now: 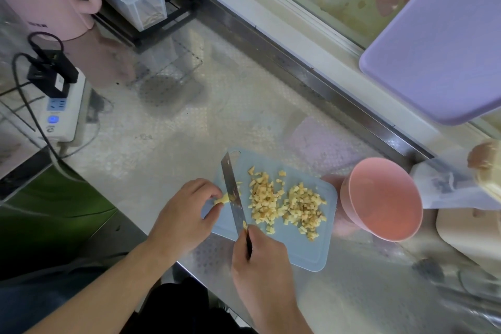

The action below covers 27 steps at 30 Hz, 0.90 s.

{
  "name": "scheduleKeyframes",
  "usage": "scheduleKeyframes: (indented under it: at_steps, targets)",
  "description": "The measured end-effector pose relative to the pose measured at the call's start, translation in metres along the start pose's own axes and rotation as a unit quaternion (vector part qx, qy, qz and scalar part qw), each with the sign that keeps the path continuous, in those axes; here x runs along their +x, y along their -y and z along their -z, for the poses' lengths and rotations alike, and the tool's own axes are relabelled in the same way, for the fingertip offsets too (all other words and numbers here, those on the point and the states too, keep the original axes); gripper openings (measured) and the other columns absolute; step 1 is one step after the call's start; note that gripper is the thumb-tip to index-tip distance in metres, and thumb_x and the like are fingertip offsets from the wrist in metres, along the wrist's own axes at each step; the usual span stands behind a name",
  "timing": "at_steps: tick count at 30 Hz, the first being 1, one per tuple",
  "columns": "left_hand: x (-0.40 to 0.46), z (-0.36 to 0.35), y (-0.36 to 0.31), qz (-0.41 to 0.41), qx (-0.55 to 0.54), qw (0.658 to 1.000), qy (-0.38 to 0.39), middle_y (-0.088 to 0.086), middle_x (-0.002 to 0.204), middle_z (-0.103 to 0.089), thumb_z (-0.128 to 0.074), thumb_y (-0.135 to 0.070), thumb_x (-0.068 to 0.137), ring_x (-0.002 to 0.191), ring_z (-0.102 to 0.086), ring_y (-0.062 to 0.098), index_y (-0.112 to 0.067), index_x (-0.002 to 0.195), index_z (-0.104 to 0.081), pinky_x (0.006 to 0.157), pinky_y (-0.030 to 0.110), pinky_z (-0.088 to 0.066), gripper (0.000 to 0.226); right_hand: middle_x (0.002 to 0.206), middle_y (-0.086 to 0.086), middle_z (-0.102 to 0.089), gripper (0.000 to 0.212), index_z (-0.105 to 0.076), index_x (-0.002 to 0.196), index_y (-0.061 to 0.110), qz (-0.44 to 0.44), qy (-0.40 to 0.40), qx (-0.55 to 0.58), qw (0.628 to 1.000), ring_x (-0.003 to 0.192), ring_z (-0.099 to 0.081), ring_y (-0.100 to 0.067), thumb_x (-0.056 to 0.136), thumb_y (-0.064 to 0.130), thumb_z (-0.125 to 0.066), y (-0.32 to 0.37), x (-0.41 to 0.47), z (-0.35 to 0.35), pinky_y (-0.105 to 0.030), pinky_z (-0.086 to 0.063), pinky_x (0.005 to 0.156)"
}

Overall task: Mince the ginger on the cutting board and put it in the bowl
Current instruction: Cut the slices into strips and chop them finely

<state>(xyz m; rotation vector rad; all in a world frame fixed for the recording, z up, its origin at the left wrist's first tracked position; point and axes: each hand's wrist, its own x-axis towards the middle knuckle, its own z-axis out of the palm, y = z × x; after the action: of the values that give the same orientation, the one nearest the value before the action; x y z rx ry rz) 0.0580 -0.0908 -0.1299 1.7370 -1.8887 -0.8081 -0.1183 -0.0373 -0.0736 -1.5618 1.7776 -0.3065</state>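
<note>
**Ginger under the knife**

The right hand [260, 255] grips the handle of a knife [233, 198], its blade down on the blue board [306, 249]. The left hand [187, 209] pinches a small uncut piece of ginger [221, 199] against the blade. Minced ginger [287, 203] lies in two heaps mid-board. Just right of the board, on the desk [162, 144], stands a pink bowl [385, 198].

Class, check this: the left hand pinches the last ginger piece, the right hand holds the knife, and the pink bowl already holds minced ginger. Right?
Wrong on the bowl. The head view shows the pink bowl empty; the minced ginger lies on the cutting board. The rest stands.
</note>
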Motion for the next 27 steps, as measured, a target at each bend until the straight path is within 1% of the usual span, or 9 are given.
scheduleKeyframes:
  at_steps: [2,5,8,11,15,17,19,21,27]
  targets:
    - [0.001,-0.002,-0.001,-0.010,-0.002,1.000,-0.001,-0.022,0.099,-0.060,-0.074,-0.021,0.093,0.095,-0.057,0.002,-0.029,0.097,-0.067,0.077,0.013,-0.046,0.011,0.057,0.002,-0.040,0.037,-0.032,0.068,0.023,-0.005,0.012,-0.007,1.000,0.054,-0.036,-0.016,0.102,0.025,-0.045,0.000,0.001,-0.002,-0.032,-0.029,0.053]
    - [0.002,-0.003,-0.001,-0.024,-0.001,1.000,-0.008,-0.019,0.094,-0.065,-0.076,-0.017,0.091,0.091,-0.058,0.005,-0.026,0.094,-0.071,0.075,0.023,-0.053,0.011,0.057,0.003,-0.037,0.037,-0.029,0.068,0.023,-0.011,0.021,-0.022,0.999,0.055,-0.034,-0.017,0.101,0.024,-0.045,-0.001,0.000,-0.004,-0.032,-0.026,0.053]
    - [0.002,-0.004,0.002,-0.019,-0.003,1.000,-0.010,-0.018,0.092,-0.068,-0.078,-0.015,0.090,0.089,-0.060,0.005,-0.026,0.093,-0.074,0.073,0.022,-0.053,0.012,0.058,0.003,-0.038,0.036,-0.030,0.069,0.021,-0.022,0.024,-0.040,0.999,0.056,-0.036,-0.018,0.103,0.024,-0.043,-0.001,0.002,-0.008,-0.030,-0.022,0.049]
    - [0.002,-0.003,0.001,-0.015,-0.004,1.000,-0.006,-0.019,0.091,-0.069,-0.079,-0.015,0.089,0.087,-0.061,0.004,-0.027,0.092,-0.074,0.073,0.024,-0.055,0.013,0.059,0.002,-0.040,0.036,-0.031,0.070,0.020,-0.023,0.022,-0.032,0.999,0.055,-0.036,-0.017,0.104,0.025,-0.043,-0.001,0.008,-0.011,-0.029,-0.024,0.050]
    - [0.004,-0.001,-0.002,0.019,-0.020,1.000,0.006,-0.020,0.092,-0.066,-0.076,-0.021,0.092,0.089,-0.061,0.002,-0.030,0.097,-0.070,0.075,0.020,-0.052,0.012,0.056,0.000,-0.039,0.037,-0.031,0.069,0.022,-0.008,-0.011,0.006,1.000,0.052,-0.036,-0.018,0.103,0.026,-0.044,-0.004,0.010,-0.011,-0.035,-0.029,0.052]
    - [0.004,0.000,-0.002,0.038,-0.032,0.999,0.008,-0.021,0.095,-0.066,-0.075,-0.025,0.094,0.092,-0.061,0.001,-0.031,0.099,-0.068,0.078,0.021,-0.053,0.011,0.057,-0.001,-0.041,0.037,-0.033,0.070,0.021,0.000,-0.015,-0.002,1.000,0.053,-0.038,-0.019,0.104,0.027,-0.044,-0.005,0.008,-0.010,-0.033,-0.029,0.052]
    - [0.003,0.001,-0.002,0.048,-0.034,0.998,0.010,-0.021,0.097,-0.066,-0.076,-0.028,0.093,0.093,-0.061,0.001,-0.033,0.101,-0.069,0.079,0.018,-0.051,0.012,0.057,-0.001,-0.042,0.037,-0.034,0.070,0.020,0.003,-0.016,-0.008,1.000,0.054,-0.039,-0.019,0.105,0.027,-0.045,-0.006,0.003,-0.008,-0.032,-0.029,0.052]
    - [0.002,0.002,-0.002,0.052,-0.036,0.998,0.015,-0.023,0.098,-0.065,-0.077,-0.030,0.092,0.094,-0.061,0.000,-0.033,0.103,-0.069,0.079,0.013,-0.047,0.014,0.056,0.000,-0.040,0.038,-0.031,0.068,0.022,0.009,-0.022,-0.008,1.000,0.054,-0.039,-0.020,0.103,0.028,-0.045,-0.005,0.000,-0.005,-0.031,-0.028,0.052]
    - [0.002,0.002,0.002,0.034,-0.006,0.999,0.012,-0.024,0.096,-0.062,-0.076,-0.029,0.092,0.093,-0.059,0.003,-0.033,0.098,-0.068,0.074,0.010,-0.042,0.011,0.056,0.001,-0.039,0.039,-0.033,0.069,0.022,0.000,0.000,-0.009,1.000,0.054,-0.038,-0.019,0.105,0.027,-0.046,-0.001,-0.002,-0.004,-0.030,-0.028,0.053]
